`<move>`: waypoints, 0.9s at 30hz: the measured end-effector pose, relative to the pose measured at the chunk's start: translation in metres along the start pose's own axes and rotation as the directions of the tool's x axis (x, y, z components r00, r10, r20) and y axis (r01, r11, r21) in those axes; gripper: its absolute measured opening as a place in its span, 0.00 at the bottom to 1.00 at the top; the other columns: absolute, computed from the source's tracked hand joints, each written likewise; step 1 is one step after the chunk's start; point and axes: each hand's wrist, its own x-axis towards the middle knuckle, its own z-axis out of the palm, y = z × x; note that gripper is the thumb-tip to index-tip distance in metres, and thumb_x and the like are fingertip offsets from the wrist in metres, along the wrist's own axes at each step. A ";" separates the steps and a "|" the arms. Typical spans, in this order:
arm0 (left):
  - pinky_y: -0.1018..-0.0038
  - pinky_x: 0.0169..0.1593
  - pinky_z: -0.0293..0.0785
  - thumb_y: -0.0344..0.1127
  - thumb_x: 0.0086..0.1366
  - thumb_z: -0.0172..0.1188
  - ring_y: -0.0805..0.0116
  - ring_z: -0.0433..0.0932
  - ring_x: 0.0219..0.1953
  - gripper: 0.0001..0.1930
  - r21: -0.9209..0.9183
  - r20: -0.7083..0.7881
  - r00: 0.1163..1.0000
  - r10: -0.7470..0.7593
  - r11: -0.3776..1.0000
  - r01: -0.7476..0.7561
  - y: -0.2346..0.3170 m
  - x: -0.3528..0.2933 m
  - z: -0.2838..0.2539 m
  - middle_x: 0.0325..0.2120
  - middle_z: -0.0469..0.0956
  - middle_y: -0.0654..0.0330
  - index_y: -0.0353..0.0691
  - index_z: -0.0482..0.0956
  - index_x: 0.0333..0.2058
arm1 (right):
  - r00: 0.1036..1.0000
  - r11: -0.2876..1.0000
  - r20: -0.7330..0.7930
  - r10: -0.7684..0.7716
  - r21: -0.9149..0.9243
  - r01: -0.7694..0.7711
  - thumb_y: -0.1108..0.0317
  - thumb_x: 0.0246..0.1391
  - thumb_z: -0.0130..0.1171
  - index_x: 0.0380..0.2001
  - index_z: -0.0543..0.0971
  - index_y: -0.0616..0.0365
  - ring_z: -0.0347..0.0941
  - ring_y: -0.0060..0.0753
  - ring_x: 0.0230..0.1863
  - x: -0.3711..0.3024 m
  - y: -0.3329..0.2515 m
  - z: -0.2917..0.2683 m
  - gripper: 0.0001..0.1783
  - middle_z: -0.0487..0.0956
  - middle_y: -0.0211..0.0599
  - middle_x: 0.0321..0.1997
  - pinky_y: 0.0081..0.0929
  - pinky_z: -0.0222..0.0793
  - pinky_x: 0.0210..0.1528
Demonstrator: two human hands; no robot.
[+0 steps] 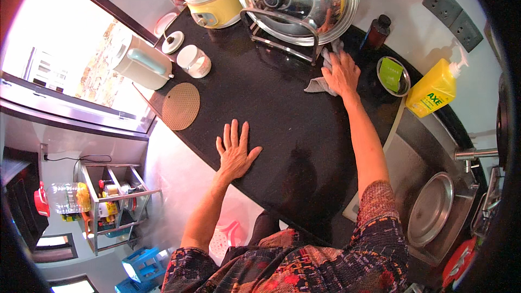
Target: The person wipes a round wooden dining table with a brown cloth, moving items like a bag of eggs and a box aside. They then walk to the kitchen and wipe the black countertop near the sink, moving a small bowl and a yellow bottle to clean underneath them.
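Note:
My left hand lies flat on the black countertop, fingers spread, near its front edge. Farther back, my right hand presses on a grey cloth, beside the foot of a metal rack. Part of the cloth is bunched under the palm and another part shows behind the fingers. In the rack a large shiny pot lid with a black knob stands tilted. To the right of this hand are a dark bottle and a metal bowl holding a green packet.
At the back stands a yellow electric cooker. A kettle, a white-lidded jar and a round brown trivet sit on the left. On the right, a yellow pump bottle adjoins the sink, which holds a metal basin.

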 end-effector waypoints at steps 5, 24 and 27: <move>0.42 0.65 0.26 0.63 0.64 0.44 0.50 0.30 0.70 0.41 -0.091 0.002 1.000 0.013 0.996 -0.013 -0.004 0.002 0.000 0.68 0.34 0.50 0.47 0.42 0.67 | 0.988 0.999 -0.150 0.027 -0.034 -0.033 0.55 0.44 0.59 0.50 0.70 0.48 0.59 0.49 0.61 -0.055 -0.062 -0.013 0.28 0.64 0.43 0.57 0.53 0.59 0.53; 0.53 0.63 0.46 0.41 0.60 0.60 0.45 0.53 0.63 0.32 -0.087 -0.549 0.787 0.282 0.917 -0.389 -0.177 0.036 -0.037 0.61 0.55 0.43 0.43 0.60 0.61 | 0.990 0.998 -0.130 0.058 0.043 -0.053 0.61 0.46 0.58 0.42 0.77 0.35 0.62 0.43 0.58 -0.180 -0.259 -0.048 0.17 0.68 0.34 0.54 0.48 0.59 0.52; 0.52 0.64 0.43 0.42 0.60 0.61 0.45 0.49 0.65 0.33 -0.081 -0.542 0.805 0.244 0.938 -0.338 -0.193 0.040 -0.034 0.62 0.52 0.42 0.45 0.60 0.61 | 0.941 0.956 -0.229 0.248 -0.098 -0.276 0.57 0.37 0.67 0.39 0.76 0.39 0.71 0.43 0.41 -0.212 -0.193 -0.072 0.21 0.72 0.31 0.40 0.44 0.67 0.37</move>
